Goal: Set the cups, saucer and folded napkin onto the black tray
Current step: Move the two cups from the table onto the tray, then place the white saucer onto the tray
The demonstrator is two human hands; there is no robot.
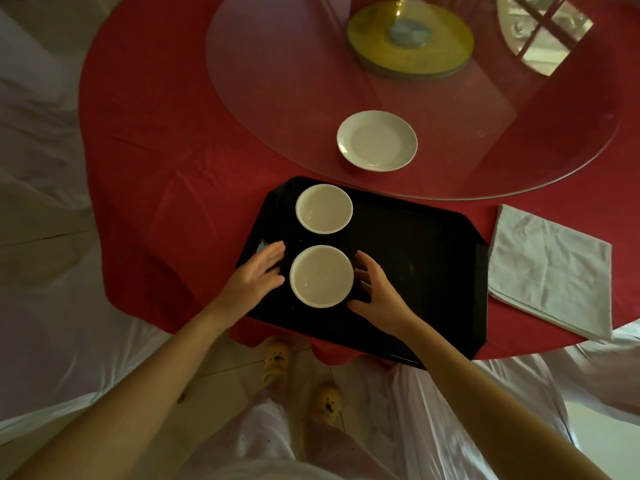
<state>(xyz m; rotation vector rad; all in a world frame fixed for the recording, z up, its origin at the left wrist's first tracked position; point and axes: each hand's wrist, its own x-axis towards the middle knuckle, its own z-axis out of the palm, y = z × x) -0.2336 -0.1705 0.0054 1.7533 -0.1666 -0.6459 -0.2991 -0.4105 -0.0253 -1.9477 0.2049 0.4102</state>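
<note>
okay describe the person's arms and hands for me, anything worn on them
Both arms are bare to the edge of the picture: no sleeves, watch, bracelets or gloves show. The left hand and right hand carry no visible rings, and the nails look short and unpainted.

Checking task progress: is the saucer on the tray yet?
Not yet. The saucer sits on the glass turntable, beyond the tray, which holds only two cups.

Two white cups (324, 208) (321, 275) sit on a black tray (415, 258), and the saucer (377, 140) is white too. The napkin (550, 271) is pale grey, the tabletop (173, 133) cloth plain red. The shoes (276, 358) are yellow with dark specks.
</note>
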